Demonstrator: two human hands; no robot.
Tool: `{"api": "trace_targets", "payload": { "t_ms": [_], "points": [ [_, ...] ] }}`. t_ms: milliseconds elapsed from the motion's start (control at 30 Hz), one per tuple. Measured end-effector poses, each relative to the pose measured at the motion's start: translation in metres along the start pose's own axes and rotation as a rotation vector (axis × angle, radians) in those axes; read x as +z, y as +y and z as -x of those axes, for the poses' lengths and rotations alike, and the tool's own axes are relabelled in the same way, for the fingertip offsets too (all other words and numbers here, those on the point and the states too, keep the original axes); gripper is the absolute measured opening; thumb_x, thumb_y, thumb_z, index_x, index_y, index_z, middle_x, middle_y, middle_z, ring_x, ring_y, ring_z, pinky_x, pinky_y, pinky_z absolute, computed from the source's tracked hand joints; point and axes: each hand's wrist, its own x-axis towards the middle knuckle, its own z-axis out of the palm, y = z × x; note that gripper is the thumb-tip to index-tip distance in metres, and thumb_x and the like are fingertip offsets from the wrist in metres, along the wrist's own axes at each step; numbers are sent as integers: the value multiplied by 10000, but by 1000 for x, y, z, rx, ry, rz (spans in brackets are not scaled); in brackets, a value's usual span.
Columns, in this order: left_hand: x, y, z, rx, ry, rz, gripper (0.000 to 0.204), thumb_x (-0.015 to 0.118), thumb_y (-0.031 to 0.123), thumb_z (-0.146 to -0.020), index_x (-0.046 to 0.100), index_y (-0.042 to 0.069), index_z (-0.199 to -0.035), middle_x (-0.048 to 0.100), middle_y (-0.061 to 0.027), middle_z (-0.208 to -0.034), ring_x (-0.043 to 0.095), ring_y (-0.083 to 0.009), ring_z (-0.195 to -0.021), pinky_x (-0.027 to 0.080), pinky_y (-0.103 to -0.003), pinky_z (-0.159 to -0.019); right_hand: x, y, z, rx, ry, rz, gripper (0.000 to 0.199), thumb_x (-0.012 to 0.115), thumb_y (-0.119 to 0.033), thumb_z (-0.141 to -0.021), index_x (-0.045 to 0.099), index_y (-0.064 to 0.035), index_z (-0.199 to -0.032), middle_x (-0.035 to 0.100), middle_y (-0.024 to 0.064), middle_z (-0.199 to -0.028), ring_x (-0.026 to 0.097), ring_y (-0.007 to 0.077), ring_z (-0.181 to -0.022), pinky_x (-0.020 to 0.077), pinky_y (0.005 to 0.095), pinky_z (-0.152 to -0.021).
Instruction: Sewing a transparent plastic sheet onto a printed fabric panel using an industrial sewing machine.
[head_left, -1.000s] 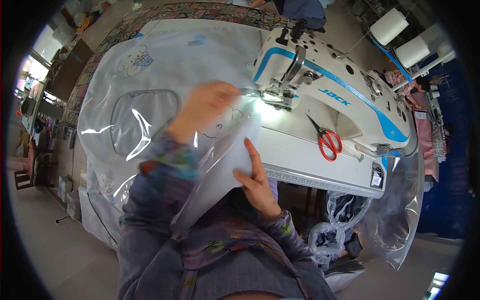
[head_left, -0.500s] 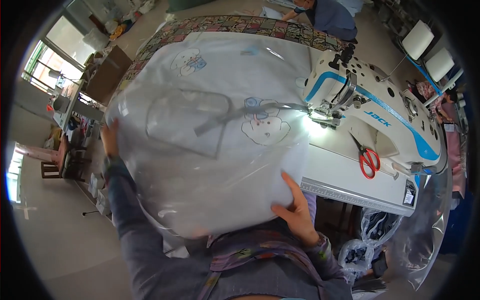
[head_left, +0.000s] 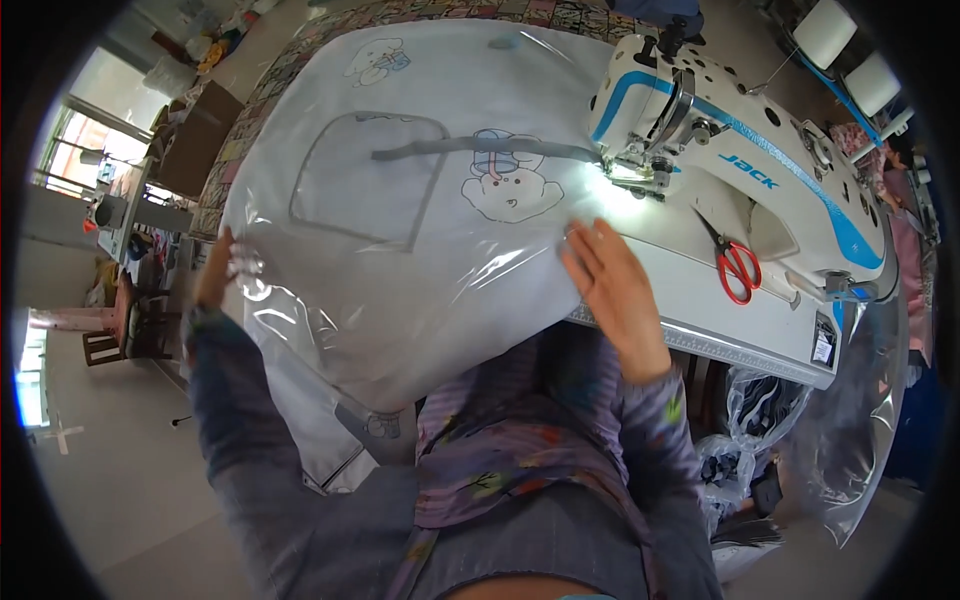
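a large pale sheet [head_left: 400,290] with a glossy, film-like face is spread between the two hands and bent into soft ripples, its highlights broken into bright streaks beside the left hand [head_left: 213,272]. the sheet's left edge is met by that hand, which is blurred; whether it is pinched or merely touched cannot be told. the right hand [head_left: 615,290] is held open at the sheet's right edge, fingers extended and slightly apart, fingertips softened by blur; whether they are pressed down cannot be told.

beyond and between the hands, a puppy drawing [head_left: 512,190] in thin lines is crossed by a narrow, matt grey strip [head_left: 440,148]. to its left, a rounded panel [head_left: 370,185] is outlined in grey. the strip's far end is lost in glare under the smooth white sewing machine [head_left: 740,150], ahead and to the right of the right hand. nearer that hand, red-handled scissors [head_left: 722,245] are laid on the white counter [head_left: 690,285]. right of its forearm, dark scraps are blurred by a crinkled clear bag [head_left: 752,410].
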Motion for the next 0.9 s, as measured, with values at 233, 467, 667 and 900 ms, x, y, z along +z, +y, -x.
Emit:
{"api": "trace_targets", "payload": {
  "t_ms": [233,467,667,900],
  "points": [
    [71,-85,177,-113,4,161,381,586,410,-1004,600,154,-1286,650,31,-1181,534,-126,-1210,350,-351,-1033,37,49,-16,355,-349,-28,406,568,-210,-1033,493,-28,-1388,594,143,-1348,520,258,-1314,456,394,-1067],
    [54,-77,202,181,112,204,302,575,377,-1029,598,77,-1003,621,-23,-874,646,-168,-928,478,-303,-882,50,54,-34,118,-150,-228,450,564,-316,-1038,462,-59,-1393,562,99,-1361,464,241,-1360,372,457,-1148],
    [13,82,287,522,437,712,273,522,304,-1052,638,60,-1088,669,-64,-1061,656,-133,-964,525,-264,-862,52,67,-34,211,-313,-509,632,584,-516,-991,443,-83,-1429,466,85,-1476,410,253,-1404,278,577,-1176],
    [-8,169,327,866,-288,591,354,427,126,-1067,543,-71,-1338,640,-135,-1278,628,-235,-1159,502,-357,-1027,69,77,3,129,-788,-402,656,611,-442,-984,381,-108,-1500,507,53,-1465,428,259,-1391,284,614,-1162]
  ]
}}
